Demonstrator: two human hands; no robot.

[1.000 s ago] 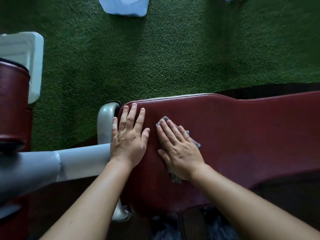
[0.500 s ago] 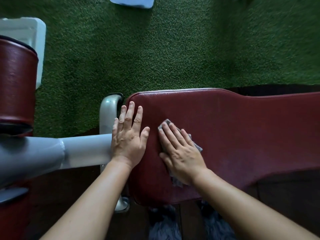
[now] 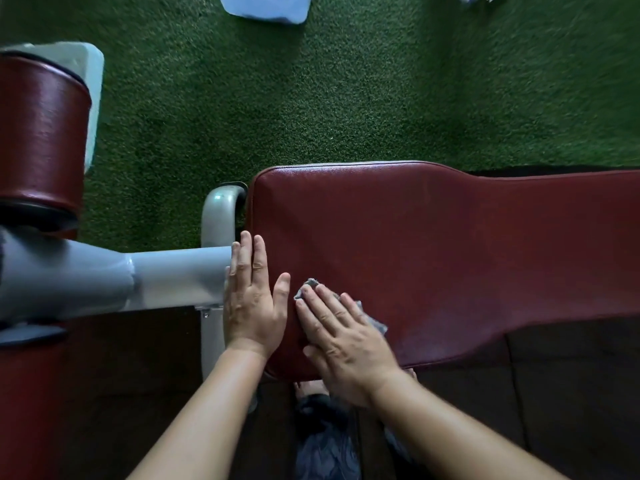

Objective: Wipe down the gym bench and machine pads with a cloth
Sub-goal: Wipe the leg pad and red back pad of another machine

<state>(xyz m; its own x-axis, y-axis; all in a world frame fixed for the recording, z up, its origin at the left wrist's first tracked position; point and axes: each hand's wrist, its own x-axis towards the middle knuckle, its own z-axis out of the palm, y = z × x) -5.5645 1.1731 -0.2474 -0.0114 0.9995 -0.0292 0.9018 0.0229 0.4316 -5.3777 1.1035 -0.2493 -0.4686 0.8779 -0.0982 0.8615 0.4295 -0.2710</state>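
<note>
A crumpled grey cloth [image 3: 372, 320] lies flat on the maroon bench pad [image 3: 450, 244], near its left end.

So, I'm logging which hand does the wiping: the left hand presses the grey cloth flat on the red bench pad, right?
No. The head view shows the right hand pressing the grey cloth flat on the red bench pad; the left hand lies bare near the pad's end.

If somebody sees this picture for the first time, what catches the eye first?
The long dark red bench pad across the middle stands out against the green turf. Near its rounded end, the right hand presses a grey cloth flat, and the left hand rests beside it at the pad's edge.
</note>
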